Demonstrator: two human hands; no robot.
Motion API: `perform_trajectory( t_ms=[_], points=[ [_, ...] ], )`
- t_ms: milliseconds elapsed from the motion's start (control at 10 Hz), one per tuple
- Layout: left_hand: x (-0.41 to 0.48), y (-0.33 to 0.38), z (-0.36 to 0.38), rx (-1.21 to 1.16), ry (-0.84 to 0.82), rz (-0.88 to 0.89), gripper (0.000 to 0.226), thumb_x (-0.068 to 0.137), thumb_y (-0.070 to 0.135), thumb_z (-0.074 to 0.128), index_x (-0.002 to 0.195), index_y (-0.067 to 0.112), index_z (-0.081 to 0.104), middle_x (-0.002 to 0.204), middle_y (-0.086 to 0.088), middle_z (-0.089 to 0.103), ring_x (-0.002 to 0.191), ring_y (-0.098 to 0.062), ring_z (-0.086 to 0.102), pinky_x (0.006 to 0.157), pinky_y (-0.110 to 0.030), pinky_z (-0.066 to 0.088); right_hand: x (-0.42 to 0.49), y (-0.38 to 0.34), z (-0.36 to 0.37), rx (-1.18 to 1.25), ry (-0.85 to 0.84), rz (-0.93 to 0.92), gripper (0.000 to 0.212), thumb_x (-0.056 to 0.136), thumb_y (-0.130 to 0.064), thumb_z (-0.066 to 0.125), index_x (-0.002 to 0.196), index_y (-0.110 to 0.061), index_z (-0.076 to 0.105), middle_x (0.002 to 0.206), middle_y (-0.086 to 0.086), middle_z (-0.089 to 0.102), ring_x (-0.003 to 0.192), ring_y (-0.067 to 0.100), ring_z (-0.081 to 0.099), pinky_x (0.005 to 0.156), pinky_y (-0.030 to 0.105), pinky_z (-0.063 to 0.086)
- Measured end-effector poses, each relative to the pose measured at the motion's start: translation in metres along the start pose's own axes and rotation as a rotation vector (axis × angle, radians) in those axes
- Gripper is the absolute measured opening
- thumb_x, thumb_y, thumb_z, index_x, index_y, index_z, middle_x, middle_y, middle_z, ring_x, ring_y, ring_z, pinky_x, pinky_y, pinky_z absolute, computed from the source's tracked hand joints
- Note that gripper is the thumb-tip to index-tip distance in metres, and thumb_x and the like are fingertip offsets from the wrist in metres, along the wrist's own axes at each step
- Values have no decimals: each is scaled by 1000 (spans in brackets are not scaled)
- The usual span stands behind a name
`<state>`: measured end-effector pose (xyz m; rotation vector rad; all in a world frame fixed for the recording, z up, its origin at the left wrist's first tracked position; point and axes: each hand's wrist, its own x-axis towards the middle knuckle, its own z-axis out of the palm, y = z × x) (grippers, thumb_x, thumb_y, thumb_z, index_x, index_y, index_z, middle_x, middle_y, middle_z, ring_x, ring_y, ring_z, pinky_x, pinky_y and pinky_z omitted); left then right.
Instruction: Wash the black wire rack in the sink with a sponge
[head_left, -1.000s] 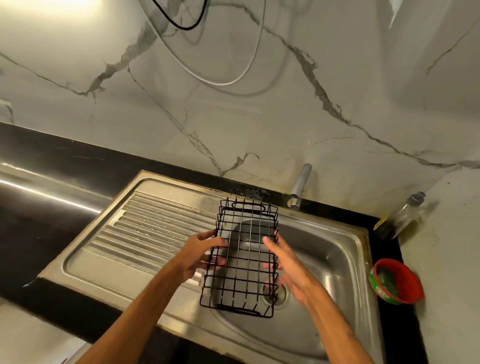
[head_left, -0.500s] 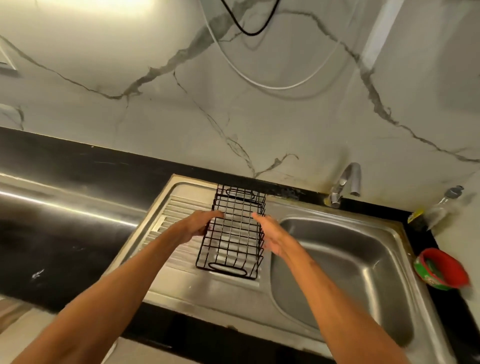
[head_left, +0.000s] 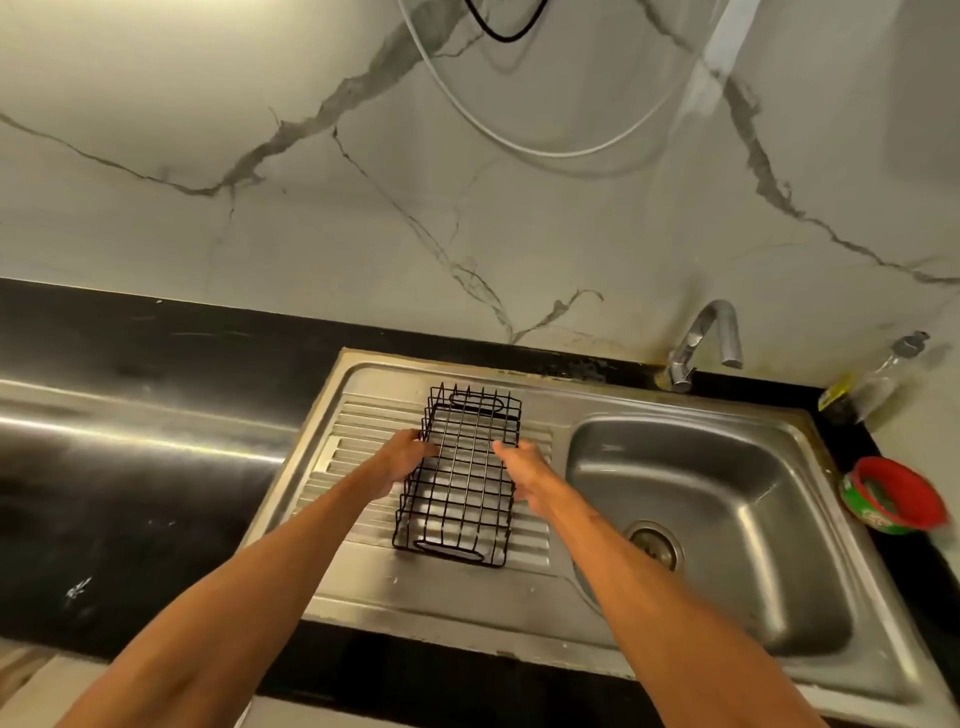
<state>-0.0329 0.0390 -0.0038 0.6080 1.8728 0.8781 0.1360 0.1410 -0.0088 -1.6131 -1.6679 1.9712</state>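
Observation:
The black wire rack (head_left: 460, 488) is a small rectangular basket. It sits on the ribbed drainboard (head_left: 363, 431) of the steel sink, left of the basin (head_left: 727, 499). My left hand (head_left: 402, 460) grips the rack's left wall with curled fingers. On the right wall, my right hand (head_left: 524, 470) holds on with the thumb over the rim. No sponge shows plainly; the red and green bowl (head_left: 891, 499) holds something greenish.
The tap (head_left: 701, 338) stands at the basin's back edge, and the drain (head_left: 654, 543) lies at the bottom. A clear bottle (head_left: 878, 382) leans in the right corner. Black counter (head_left: 130, 467) stretches to the left. Cables hang on the marble wall.
Both hands carried the rack from over the basin leftward and it now rests on the drainboard. The view has shifted left with them.

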Motion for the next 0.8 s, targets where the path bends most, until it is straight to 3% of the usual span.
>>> perform_trajectory(
  t_ms=[200, 500, 700, 800],
  points=[
    [10, -11, -9, -6, 34, -35, 26, 102, 15, 54, 128, 12, 57, 127, -9, 64, 120, -30, 58, 109, -47, 45, 5, -1, 13, 6, -5, -18, 74, 99, -40, 51, 156, -19, 9, 162, 11, 18, 144, 31, 30, 116, 51, 30],
    [16, -19, -12, 1, 58, -69, 52, 101, 19, 54, 151, 14, 42, 144, -11, 57, 129, -30, 54, 115, -51, 40, 2, 1, 9, -28, -18, -46, 83, 92, -51, 58, 155, -22, 13, 162, 10, 18, 143, 32, 30, 112, 54, 35],
    [-13, 1, -7, 150, 158, -7, 71, 100, 20, 61, 161, 13, 23, 160, -15, 37, 145, -34, 39, 120, -47, 33, -12, 6, -8, -83, -22, -107, 78, 94, -50, 57, 154, -17, 21, 159, 11, 28, 137, 31, 41, 107, 47, 44],
    [-41, 28, 6, 316, 250, 142, 69, 98, 11, 63, 158, 6, 28, 159, -13, 39, 145, -32, 38, 118, -42, 33, -27, 1, -23, -146, 63, -224, 64, 95, -41, 60, 148, -14, 37, 149, 10, 44, 128, 25, 49, 97, 33, 47]
  ],
)
